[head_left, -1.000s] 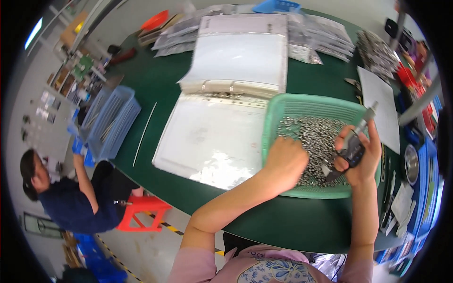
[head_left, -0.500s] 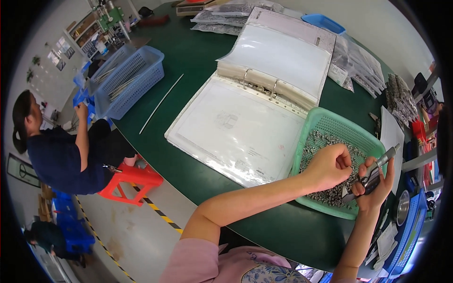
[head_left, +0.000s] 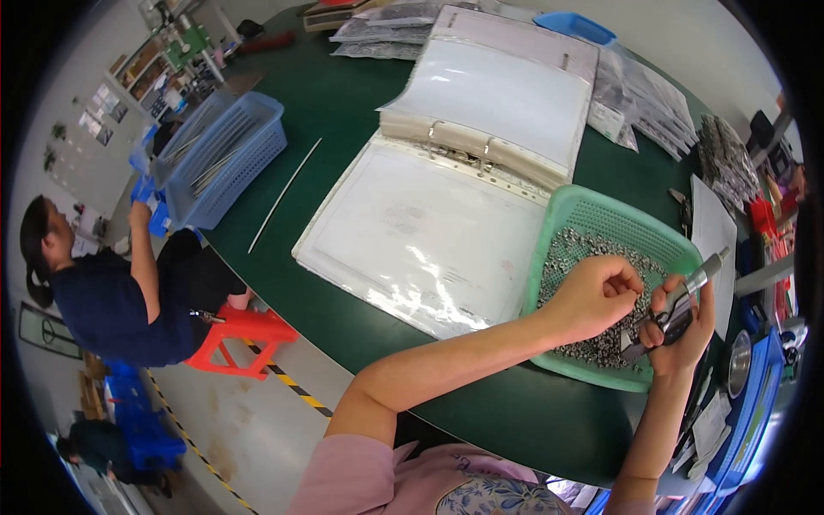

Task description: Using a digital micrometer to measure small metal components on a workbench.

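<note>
Head view: the left hand (head_left: 594,298) has curled fingers, thumb and fingertips drawn close; whether they pinch a part, I cannot tell. The right hand (head_left: 684,345) wraps its fingers round a micrometer (head_left: 680,316) at the 4 o'clock side of the green basket (head_left: 579,370), its long axis slanting, thimble between 1 and 2 o'clock. Small metal parts (head_left: 568,251) fill the basket. An open binder (head_left: 429,240) lies just beside it at 9 o'clock; bare tabletop (head_left: 515,416) spreads toward 7 o'clock.
</note>
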{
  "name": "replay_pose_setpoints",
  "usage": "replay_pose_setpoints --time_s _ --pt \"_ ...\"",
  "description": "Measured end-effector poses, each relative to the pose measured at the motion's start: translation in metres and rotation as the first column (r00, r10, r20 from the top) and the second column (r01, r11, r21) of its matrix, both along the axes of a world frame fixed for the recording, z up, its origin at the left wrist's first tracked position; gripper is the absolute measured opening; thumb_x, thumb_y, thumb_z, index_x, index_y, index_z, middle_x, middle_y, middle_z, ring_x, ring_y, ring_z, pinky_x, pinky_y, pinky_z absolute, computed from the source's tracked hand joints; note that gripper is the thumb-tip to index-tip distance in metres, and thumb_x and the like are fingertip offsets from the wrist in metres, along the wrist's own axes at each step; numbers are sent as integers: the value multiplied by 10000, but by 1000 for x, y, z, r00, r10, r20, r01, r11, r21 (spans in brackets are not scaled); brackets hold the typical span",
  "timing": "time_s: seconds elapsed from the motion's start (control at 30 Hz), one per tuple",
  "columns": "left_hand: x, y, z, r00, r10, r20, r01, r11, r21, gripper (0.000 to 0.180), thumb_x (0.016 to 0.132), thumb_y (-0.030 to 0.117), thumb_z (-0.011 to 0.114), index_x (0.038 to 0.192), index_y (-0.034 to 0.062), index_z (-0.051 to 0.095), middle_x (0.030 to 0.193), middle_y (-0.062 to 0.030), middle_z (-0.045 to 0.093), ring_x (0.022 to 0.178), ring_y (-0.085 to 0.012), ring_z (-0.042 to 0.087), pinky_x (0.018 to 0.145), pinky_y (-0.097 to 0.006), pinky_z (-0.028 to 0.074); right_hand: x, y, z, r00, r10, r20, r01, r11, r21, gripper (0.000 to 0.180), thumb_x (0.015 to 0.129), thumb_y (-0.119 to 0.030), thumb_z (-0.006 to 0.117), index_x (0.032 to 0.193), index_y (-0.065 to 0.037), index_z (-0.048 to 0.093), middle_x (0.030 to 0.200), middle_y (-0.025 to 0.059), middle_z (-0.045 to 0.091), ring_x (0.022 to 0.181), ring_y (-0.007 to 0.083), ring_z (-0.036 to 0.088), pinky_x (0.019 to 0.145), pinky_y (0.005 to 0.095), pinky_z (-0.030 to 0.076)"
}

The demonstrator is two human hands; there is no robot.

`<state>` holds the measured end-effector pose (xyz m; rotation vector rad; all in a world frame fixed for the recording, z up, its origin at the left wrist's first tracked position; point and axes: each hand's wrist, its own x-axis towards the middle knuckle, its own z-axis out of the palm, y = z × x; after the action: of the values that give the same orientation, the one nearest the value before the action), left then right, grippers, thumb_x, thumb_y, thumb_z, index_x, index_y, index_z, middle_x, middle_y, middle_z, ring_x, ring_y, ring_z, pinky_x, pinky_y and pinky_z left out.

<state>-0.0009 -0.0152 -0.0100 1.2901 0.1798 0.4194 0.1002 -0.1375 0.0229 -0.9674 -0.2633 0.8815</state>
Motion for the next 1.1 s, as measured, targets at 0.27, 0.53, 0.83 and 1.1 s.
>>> replay_pose_setpoints --time_s 0.27,0.53,0.83,1.1 --pt "-9 13 3 998 -67 -14 64 990 -128 117 801 18 549 912 -18 545 840 -54 572 754 -100 557 702 -212 444 2 10 2 990 78 -121 -65 992 108 635 844 -556 239 845 13 521 667 150 569 375 176 439 335 256 358" --pt "-8 11 7 980 -186 -69 170 966 -196 150 770 -5 596 910 -20 544 871 -79 592 802 -110 555 720 -220 451 11 0 -3 981 123 -152 -85 967 240 672 824 -581 247 838 28 530 681 152 580 407 178 467 368 247 374" --pt "-15 14 6 969 -236 -76 217 955 -201 161 776 -9 583 931 -12 540 905 -47 550 808 -84 504 704 -208 406 6 2 -3 983 112 -146 -73 966 249 670 818 -582 263 850 26 543 688 145 585 473 158 500 378 240 381" --pt "-14 14 10 967 -237 -89 209 947 -244 151 795 -3 552 944 -22 539 879 -62 573 808 -108 520 748 -232 401 7 4 -3 975 138 -173 -91 963 254 680 828 -580 231 837 22 546 673 157 580 427 168 472 368 241 374"
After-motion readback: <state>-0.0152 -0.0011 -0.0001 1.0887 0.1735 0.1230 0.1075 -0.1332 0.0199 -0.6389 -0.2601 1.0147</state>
